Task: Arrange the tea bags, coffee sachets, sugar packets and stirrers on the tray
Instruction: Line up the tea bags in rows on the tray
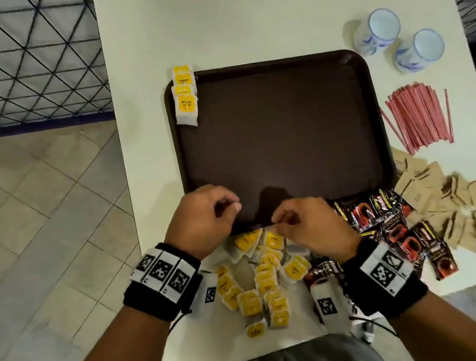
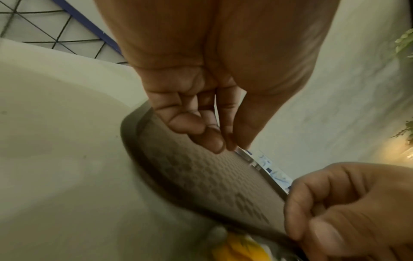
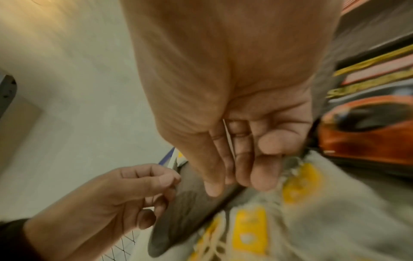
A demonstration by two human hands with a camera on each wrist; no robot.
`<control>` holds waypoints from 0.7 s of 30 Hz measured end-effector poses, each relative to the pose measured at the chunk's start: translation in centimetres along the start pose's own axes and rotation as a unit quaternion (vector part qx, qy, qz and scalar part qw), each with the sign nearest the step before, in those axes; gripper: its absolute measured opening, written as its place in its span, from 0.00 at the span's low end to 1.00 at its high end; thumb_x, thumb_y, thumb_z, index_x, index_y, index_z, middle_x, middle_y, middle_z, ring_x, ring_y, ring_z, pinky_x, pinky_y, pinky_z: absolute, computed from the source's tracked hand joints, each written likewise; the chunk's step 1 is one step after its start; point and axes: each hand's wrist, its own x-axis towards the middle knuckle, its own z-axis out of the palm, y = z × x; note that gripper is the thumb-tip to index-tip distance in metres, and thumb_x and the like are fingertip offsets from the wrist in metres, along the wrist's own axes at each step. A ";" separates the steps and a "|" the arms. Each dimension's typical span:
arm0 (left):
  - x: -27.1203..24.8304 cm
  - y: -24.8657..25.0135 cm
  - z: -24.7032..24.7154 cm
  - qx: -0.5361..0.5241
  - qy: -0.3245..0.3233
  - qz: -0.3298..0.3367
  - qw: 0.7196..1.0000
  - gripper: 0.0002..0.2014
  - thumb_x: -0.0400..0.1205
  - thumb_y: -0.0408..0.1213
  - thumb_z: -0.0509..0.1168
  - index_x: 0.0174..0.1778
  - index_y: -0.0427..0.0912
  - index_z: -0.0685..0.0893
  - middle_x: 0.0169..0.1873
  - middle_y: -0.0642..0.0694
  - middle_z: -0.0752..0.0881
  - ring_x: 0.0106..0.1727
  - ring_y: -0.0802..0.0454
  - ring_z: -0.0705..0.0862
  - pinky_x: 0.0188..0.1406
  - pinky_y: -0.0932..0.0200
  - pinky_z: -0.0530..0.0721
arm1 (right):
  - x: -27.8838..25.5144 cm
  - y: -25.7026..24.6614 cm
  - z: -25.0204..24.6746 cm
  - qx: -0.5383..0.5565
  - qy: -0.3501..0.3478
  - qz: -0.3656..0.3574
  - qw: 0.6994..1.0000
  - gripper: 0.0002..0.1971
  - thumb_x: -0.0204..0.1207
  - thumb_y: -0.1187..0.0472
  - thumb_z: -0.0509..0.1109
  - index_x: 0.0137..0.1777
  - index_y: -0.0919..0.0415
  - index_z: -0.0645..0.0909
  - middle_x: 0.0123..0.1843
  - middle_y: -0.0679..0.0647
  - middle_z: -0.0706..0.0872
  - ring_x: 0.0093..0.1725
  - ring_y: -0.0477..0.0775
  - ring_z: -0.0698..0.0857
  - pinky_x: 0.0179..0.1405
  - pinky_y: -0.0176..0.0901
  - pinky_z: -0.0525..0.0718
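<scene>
While both hands hover over the near rim of a dark brown tray (image 1: 282, 132) on a white table (image 1: 240, 22), neither is plainly holding anything solid. The left hand (image 1: 202, 219) sits at the tray's near-left corner with its fingers curled in and thumb tip meeting the forefinger in a pinch; whether a thin tea-bag string lies between them cannot be told. Just beside it, the right hand (image 1: 306, 226) is also curled, thumb against fingertips, above the tray's near edge; the right wrist view shows its fingers (image 3: 234, 169) pressed together over the tea bags, but what they pinch is too blurred to say.

On the tray's far-left corner lie two tea bags (image 1: 185, 96), white with yellow tags, one overlapping the other and partly over the rim. The rest of the tray is bare. A loose pile of tea bags (image 1: 262, 283) with the same yellow tags lies on the table between the wrists, touching the tray's near edge. To its right are black and red coffee sachets (image 1: 394, 229), then brown sugar packets (image 1: 445, 198) scattered beyond them. Further back on the right lies a bundle of red stirrers (image 1: 419, 117), and past that two white and blue cups (image 1: 397, 41) tipped on their sides.
</scene>
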 end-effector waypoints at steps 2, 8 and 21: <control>-1.2 0.2 0.8 0.017 -0.041 0.007 0.999 0.05 0.74 0.45 0.71 0.43 0.53 0.90 0.38 0.55 0.85 0.40 0.60 0.84 0.44 0.55 0.84 | -1.6 1.1 1.1 -0.024 -0.003 0.000 1.000 0.06 0.72 0.54 0.80 0.46 0.53 0.89 0.39 0.45 0.90 0.38 0.40 0.87 0.42 0.36 0.82; -3.7 0.9 2.2 0.131 -0.097 -0.028 0.986 0.06 0.72 0.50 0.73 0.42 0.56 0.88 0.36 0.60 0.81 0.38 0.60 0.82 0.40 0.57 0.84 | -2.9 2.1 3.8 -0.148 0.036 0.002 0.988 0.20 0.70 0.48 0.78 0.61 0.50 0.84 0.53 0.50 0.81 0.49 0.56 0.86 0.47 0.52 0.86; -6.5 2.1 4.3 0.209 -0.094 -0.083 0.970 0.16 0.76 0.47 0.68 0.60 0.58 0.85 0.57 0.57 0.84 0.59 0.50 0.83 0.51 0.56 0.80 | -3.8 3.6 4.5 -0.061 0.109 -0.071 0.990 0.10 0.73 0.62 0.76 0.39 0.50 0.77 0.43 0.48 0.81 0.36 0.50 0.84 0.38 0.54 0.86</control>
